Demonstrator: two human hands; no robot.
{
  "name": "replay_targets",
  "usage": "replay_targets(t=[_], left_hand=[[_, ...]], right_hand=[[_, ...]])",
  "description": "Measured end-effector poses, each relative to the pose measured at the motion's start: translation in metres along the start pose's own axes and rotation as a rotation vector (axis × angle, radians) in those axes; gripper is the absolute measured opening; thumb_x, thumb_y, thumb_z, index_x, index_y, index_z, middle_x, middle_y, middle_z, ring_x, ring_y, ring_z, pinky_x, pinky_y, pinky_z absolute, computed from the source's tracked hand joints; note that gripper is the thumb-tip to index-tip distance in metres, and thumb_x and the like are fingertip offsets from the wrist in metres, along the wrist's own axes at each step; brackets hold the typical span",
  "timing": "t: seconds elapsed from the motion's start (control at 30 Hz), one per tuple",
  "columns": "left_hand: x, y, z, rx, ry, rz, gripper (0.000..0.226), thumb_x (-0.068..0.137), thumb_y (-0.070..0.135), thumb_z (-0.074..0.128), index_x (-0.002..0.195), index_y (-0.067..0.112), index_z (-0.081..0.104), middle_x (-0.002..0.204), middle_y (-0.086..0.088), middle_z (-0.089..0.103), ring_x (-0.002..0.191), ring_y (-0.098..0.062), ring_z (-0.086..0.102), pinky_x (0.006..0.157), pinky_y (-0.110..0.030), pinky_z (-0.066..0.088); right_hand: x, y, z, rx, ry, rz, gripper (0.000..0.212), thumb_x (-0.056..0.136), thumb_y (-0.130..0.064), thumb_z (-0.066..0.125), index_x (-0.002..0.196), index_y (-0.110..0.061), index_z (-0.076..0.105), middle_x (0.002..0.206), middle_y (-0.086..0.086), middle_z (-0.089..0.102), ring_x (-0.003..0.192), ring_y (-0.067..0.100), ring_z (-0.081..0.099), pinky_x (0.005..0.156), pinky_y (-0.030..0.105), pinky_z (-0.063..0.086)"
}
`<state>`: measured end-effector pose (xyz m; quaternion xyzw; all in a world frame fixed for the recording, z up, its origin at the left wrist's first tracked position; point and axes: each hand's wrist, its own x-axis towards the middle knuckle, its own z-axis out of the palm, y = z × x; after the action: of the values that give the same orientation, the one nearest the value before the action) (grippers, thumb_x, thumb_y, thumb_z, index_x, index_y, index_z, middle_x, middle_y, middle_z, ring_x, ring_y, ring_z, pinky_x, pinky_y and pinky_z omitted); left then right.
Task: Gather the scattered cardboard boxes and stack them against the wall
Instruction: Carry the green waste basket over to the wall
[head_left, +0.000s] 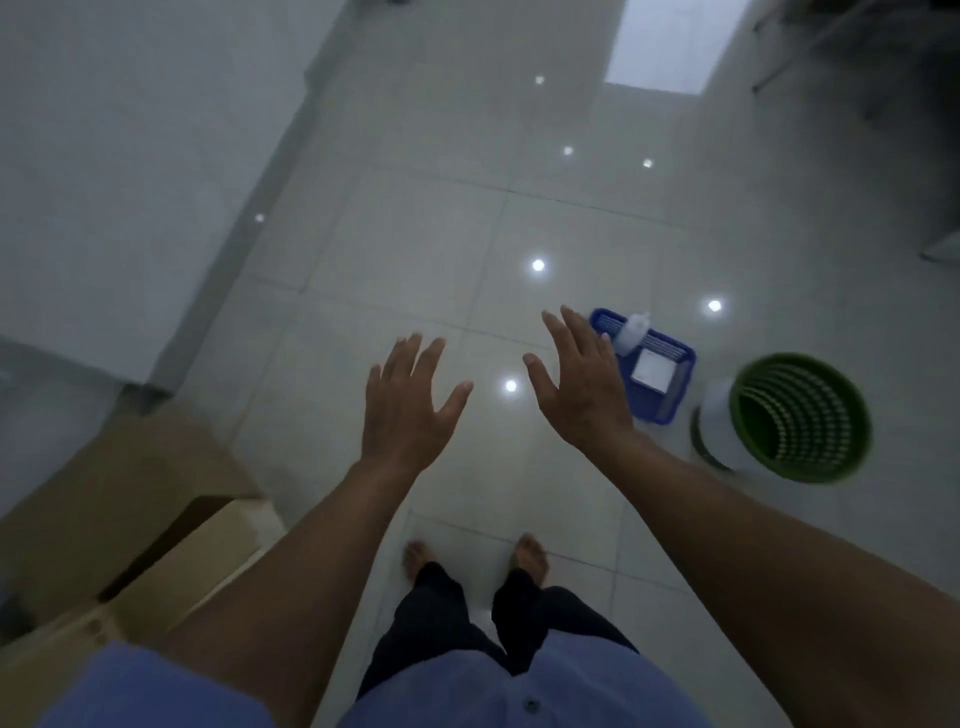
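Glossy grey tiled floor (415, 249) spreads below me. Two cardboard boxes (130, 519) sit at my lower left by the wall (104, 156), long sides running toward it, well apart from my fingers. My left hand (410, 410) and right hand (582, 384) hover spread, holding nothing.

Bare floor (426, 234) lies open ahead of both hands. To the left, cardboard boxes (119, 519) stand against the wall (130, 156). To the right, a blue tray (670, 384) and green basket (800, 415) occupy the floor.
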<state>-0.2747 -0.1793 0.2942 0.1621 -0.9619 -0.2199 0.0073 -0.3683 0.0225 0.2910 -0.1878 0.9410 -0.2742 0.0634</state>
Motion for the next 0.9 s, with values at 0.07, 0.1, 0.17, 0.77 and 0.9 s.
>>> replay_targets(t=[0.07,0.1,0.17,0.77,0.9], left_hand=[[0.016,0.036,0.018,0.008,-0.047,0.087,0.068,0.097,0.055,0.056,0.153,0.018,0.043,0.161,-0.012,0.038,0.152,-0.028,0.028,0.120,-0.057,0.027],[0.024,0.051,0.027,0.007,-0.072,0.131,0.068,0.097,0.055,0.057,0.153,0.018,0.044,0.160,-0.012,0.039,0.152,-0.027,0.030,0.120,-0.057,0.028],[0.041,0.082,0.047,-0.004,-0.120,0.218,0.068,0.097,0.055,0.058,0.153,0.018,0.044,0.160,-0.011,0.039,0.151,-0.027,0.031,0.119,-0.057,0.029],[0.128,0.344,0.206,0.042,-0.551,0.736,0.068,0.095,0.057,0.059,0.151,0.020,0.044,0.158,-0.007,0.043,0.146,-0.027,0.039,0.115,-0.058,0.036],[0.127,0.399,0.244,-0.015,-0.568,0.632,0.066,0.095,0.052,0.064,0.149,0.017,0.048,0.154,-0.006,0.048,0.141,-0.026,0.044,0.111,-0.056,0.042]], right_hand=[[-0.005,0.038,-0.021,0.015,0.088,0.101,0.057,0.104,-0.038,0.056,0.155,-0.017,0.041,0.162,0.008,0.038,0.150,0.029,0.031,0.121,0.057,0.028],[-0.010,0.057,-0.031,0.022,0.122,0.145,0.057,0.103,-0.037,0.058,0.154,-0.016,0.043,0.160,0.008,0.041,0.148,0.029,0.034,0.120,0.057,0.030],[-0.020,0.091,-0.048,0.027,0.167,0.231,0.057,0.102,-0.038,0.057,0.152,-0.016,0.044,0.158,0.008,0.043,0.146,0.028,0.036,0.119,0.058,0.031],[-0.129,0.305,-0.137,0.131,0.442,0.985,0.063,0.105,-0.044,0.047,0.161,-0.020,0.028,0.168,0.006,0.025,0.155,0.020,0.018,0.127,0.046,0.010],[-0.142,0.357,-0.162,0.293,0.439,1.100,0.071,0.103,-0.049,0.050,0.163,-0.023,0.022,0.170,0.004,0.020,0.156,0.018,0.015,0.127,0.048,0.016]])
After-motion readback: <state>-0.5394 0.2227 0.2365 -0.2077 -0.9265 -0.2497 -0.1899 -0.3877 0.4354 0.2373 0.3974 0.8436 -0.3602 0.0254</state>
